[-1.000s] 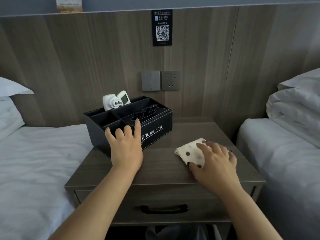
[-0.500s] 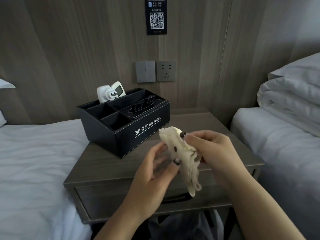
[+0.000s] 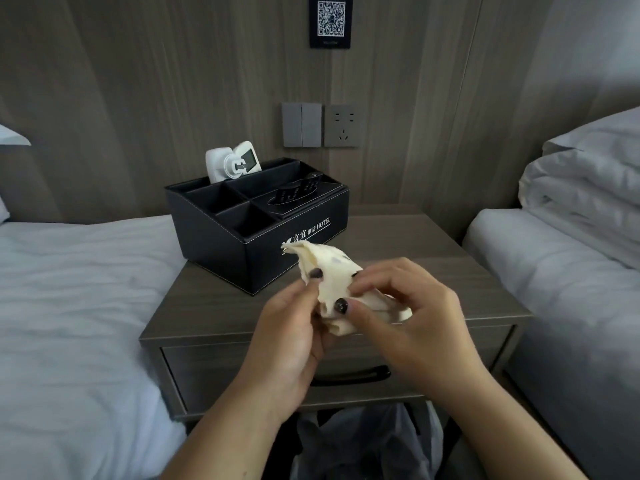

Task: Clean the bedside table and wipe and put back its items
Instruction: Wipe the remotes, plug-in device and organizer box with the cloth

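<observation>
Both hands hold a cream cloth with dark dots point(image 3: 330, 271), bunched up in the air above the front of the grey wooden bedside table point(image 3: 433, 282). My left hand point(image 3: 291, 337) pinches its left side and my right hand point(image 3: 408, 317) pinches its right side. A black hotel organiser box point(image 3: 242, 233) stands at the table's back left. White remotes point(image 3: 233, 161) stick up from its rear compartment, and a dark remote point(image 3: 298, 190) lies on its tissue slot.
White beds flank the table, one on the left point(image 3: 69, 306) and one on the right point(image 3: 571, 271) with a folded duvet point(image 3: 588, 181). A drawer with a black handle point(image 3: 349, 377) faces me. A bin bag point(image 3: 363, 441) sits under the table. Switches and a socket point(image 3: 320, 125) are on the wall.
My left hand left the organiser box and my right hand lifted the cloth off the table. Both hands now hold the cloth bunched between them.
</observation>
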A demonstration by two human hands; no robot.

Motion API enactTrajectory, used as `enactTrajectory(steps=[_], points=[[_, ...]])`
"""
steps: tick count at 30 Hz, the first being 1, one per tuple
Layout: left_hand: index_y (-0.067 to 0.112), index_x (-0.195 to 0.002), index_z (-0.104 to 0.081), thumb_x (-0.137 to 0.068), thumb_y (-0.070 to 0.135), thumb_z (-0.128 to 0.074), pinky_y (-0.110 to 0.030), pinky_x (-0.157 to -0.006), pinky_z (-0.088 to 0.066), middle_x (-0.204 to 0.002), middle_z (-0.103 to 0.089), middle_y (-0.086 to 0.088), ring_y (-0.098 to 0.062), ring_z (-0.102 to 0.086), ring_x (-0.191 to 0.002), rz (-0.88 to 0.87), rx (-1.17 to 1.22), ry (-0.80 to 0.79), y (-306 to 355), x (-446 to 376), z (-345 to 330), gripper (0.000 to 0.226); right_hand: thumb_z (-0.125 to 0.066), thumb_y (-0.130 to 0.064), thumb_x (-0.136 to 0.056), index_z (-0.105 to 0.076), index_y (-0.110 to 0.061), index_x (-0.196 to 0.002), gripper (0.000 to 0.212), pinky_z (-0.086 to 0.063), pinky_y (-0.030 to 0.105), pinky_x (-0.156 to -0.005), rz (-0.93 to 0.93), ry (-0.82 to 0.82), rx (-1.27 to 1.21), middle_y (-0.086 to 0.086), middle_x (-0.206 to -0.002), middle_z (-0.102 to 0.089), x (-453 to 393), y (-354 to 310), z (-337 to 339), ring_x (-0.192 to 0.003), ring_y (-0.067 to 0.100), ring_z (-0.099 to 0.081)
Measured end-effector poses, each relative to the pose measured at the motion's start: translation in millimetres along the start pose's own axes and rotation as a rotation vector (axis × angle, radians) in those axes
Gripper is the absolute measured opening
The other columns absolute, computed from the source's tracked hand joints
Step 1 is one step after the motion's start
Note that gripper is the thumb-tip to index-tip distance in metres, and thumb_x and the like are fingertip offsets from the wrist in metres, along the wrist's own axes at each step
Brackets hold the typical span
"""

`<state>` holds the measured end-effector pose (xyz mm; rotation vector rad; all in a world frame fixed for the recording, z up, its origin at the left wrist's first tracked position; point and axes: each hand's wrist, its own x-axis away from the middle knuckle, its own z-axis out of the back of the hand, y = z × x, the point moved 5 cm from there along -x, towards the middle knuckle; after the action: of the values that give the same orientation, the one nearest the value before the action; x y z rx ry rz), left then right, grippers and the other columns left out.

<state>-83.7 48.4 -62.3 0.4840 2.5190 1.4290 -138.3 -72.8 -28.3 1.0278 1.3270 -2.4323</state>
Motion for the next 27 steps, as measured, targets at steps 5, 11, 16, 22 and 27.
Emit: enactTrajectory(steps=[5,11,16,22,27], points=[[0.011,-0.084,-0.076,-0.100,0.011,-0.042,-0.025,-0.048,-0.050,-0.081,-0.074,-0.009,-0.014,-0.066,-0.062,0.012,-0.104,0.035,-7.3,-1.6,-2.0,0.038,-0.068,-0.025,-0.081,-0.072,-0.018,-0.078,0.010,-0.050,0.018,-0.072,0.062,0.000,0.085,-0.011,-0.082,-0.069,-2.2,4.4,2.2,-0.083,0.005,-0.065],[0.028,-0.102,-0.067,-0.094,0.017,-0.055,-0.030,-0.071,-0.049,-0.100,-0.072,0.002,-0.013,-0.068,-0.087,-0.081,-0.427,0.142,1.7,-0.4,10.5,0.018,-0.054,-0.024,-0.096,-0.063,-0.014,-0.084,0.019,-0.049,0.019,-0.055,-0.407,0.313,-0.390,-0.010,-0.066,-0.063,-12.6,10.6,39.6,-0.059,0.003,-0.056],[0.023,-0.129,-0.052,-0.077,0.025,-0.076,-0.012,-0.075,-0.052,-0.117,-0.070,0.009,-0.001,-0.064,-0.108,-0.130,-0.478,-0.095,5.8,3.1,-3.3,0.058,-0.053,-0.026,-0.096,-0.063,-0.012,-0.083,0.021,-0.052,0.030,-0.055,-0.574,0.180,-0.732,0.006,-0.071,-0.067,-14.2,3.6,44.6,-0.061,0.016,-0.061],[0.021,-0.097,-0.077,-0.076,0.023,-0.072,-0.028,-0.075,-0.056,-0.104,-0.075,-0.008,-0.020,-0.072,-0.094,-0.016,-0.307,-0.285,-11.1,7.0,-12.4,0.022,-0.046,-0.043,-0.098,-0.071,-0.014,-0.104,0.038,-0.059,0.047,-0.077,-0.767,0.166,-0.706,0.010,-0.093,-0.076,-7.2,25.8,45.9,-0.087,0.029,-0.073],[0.009,-0.098,-0.073,-0.076,0.028,-0.065,-0.026,-0.064,-0.057,-0.092,-0.076,-0.012,-0.020,-0.072,-0.079,-0.112,-0.264,-0.075,1.3,3.2,-4.2,0.030,-0.055,-0.051,-0.088,-0.059,-0.022,-0.125,0.047,-0.056,0.036,-0.072,-0.801,-0.251,-0.575,0.015,-0.101,-0.074,9.9,29.8,28.2,-0.085,0.026,-0.069]])
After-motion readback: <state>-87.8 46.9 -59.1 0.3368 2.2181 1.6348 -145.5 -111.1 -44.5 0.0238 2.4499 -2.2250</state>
